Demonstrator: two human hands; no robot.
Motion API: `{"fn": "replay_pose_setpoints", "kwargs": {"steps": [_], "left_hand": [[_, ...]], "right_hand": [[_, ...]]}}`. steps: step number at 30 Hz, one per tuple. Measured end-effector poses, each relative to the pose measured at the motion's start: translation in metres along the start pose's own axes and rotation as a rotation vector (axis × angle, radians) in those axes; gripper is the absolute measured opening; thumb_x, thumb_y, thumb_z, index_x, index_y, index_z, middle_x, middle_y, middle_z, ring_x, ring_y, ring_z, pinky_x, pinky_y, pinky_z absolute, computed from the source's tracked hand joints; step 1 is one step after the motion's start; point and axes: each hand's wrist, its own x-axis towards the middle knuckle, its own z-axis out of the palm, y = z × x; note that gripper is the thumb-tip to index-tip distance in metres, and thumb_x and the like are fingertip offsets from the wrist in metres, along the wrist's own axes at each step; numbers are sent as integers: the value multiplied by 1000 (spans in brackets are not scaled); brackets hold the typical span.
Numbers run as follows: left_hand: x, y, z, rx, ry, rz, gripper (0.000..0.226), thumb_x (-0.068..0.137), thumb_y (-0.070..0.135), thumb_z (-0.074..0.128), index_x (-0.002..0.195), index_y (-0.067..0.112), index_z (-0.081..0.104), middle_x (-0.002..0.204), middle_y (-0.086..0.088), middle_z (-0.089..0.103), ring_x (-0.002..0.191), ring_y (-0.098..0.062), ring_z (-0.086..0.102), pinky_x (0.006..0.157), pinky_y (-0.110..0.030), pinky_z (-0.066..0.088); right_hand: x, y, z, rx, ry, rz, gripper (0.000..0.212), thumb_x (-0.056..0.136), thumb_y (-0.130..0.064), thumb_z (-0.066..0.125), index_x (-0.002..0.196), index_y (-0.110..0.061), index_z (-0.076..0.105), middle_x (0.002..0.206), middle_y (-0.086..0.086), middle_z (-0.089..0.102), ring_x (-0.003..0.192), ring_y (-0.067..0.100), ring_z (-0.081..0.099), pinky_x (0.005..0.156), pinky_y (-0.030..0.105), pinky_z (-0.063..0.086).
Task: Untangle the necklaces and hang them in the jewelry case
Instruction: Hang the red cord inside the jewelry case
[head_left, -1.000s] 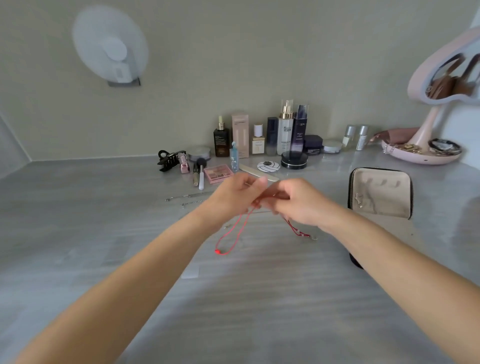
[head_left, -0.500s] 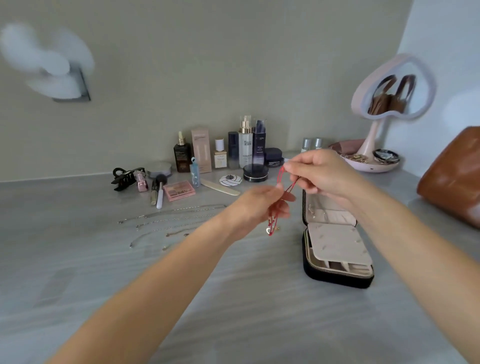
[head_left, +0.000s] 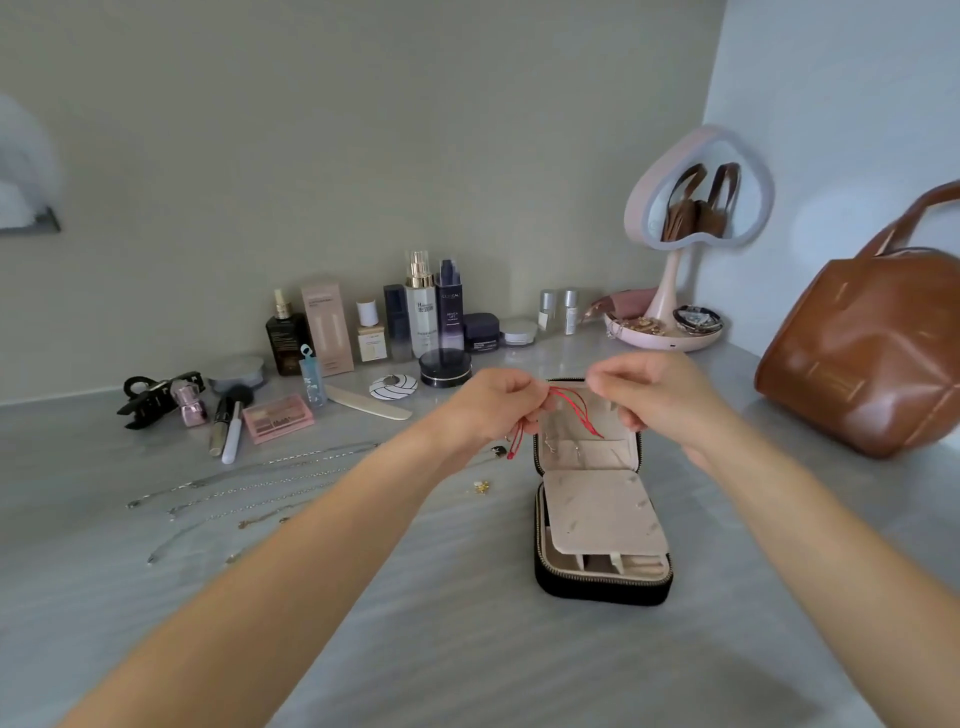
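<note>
Both hands now sit level over the case; half a second back the right rode higher than the left.

Far left, silver chains (head_left: 260, 480) lie straightened and apart on the table (head_left: 415, 649), not yet hung. Left hand (head_left: 493, 410): fingers curled, pinching the red cord necklace (head_left: 576, 410), loose ends dangling below the fist. Right hand (head_left: 654, 400): fingers curled, pinching the cord's other end. Cord hangs in slack loops between them, just in front of the upright lid (head_left: 597, 457).

Step in hand, as I judge it: getting the cord onto a hook in the lid. Best to keep it lightly taut so the loops don't re-knot, bring one loop to the hook, and let go only once it catches. Fine chains already in the lid could snag.

Jewelry case (head_left: 602, 592): open, a few thin pieces hang in the lid; a beige flap (head_left: 602, 514) covers the base, and what the front compartments hold I cannot tell. Mirror tray (head_left: 675, 347): gold bits and a small dark dish. Brown bag (head_left: 872, 364): contents hidden.
</note>
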Motion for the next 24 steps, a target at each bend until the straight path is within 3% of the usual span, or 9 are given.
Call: {"fn": "replay_pose_setpoints", "kwargs": {"steps": [3,5,8,12,15,19,21,24], "left_hand": [[8,4,9,99,-25,-9,26,95,17,46,71,14,57,66,1,52,61,-9,51,62,-18,40],[11,6,15,88,-34,-21,21,95,17,46,80,9,58,66,1,52,58,-6,51,54,-10,42],[13,3,20,56,-10,-49,21,95,20,47,81,11,59,65,1,53,59,-8,52,58,-17,42],[16,-6,20,9,-15,-84,25,95,18,46,72,15,57,66,0,54,57,-7,50,58,-22,34],[16,-9,22,-18,-36,-91,24,95,23,48,78,14,61,76,-4,60,66,-10,54,66,-22,42],[19,-13,10,41,226,-12,17,94,19,48,84,16,62,91,-6,63,82,-16,57,73,-26,49],[22,-19,4,40,336,9,13,92,21,50,96,16,61,92,0,60,85,-15,54,76,-29,48],[27,-31,5,49,255,-59,41,90,27,55,127,9,49,115,-3,57,101,-14,54,81,-27,47]], "right_hand": [[-4,-6,5,72,-164,-59,30,86,-9,61,115,-16,58,79,-9,62,40,6,46,50,20,42],[-2,-5,10,68,-251,-52,38,84,-2,61,119,-15,54,91,-3,65,41,6,50,52,24,44],[4,1,10,-77,-198,-67,33,80,-1,65,112,-8,58,85,4,65,47,4,56,59,21,51],[6,10,5,-365,-91,-199,8,79,-13,69,82,-20,67,73,-1,64,58,9,56,60,20,45],[7,13,4,-582,-19,-297,6,81,-19,66,84,-18,71,75,-6,62,70,9,56,67,23,44],[17,14,2,-603,-17,-291,6,81,-24,65,79,-26,70,76,-10,64,79,12,61,77,32,50],[22,15,2,-622,-25,-279,5,80,-25,66,79,-28,70,77,-11,65,81,12,63,78,33,51],[27,14,6,-658,-33,-282,6,80,-26,65,80,-30,70,77,-11,64,81,10,62,76,31,50]]}}
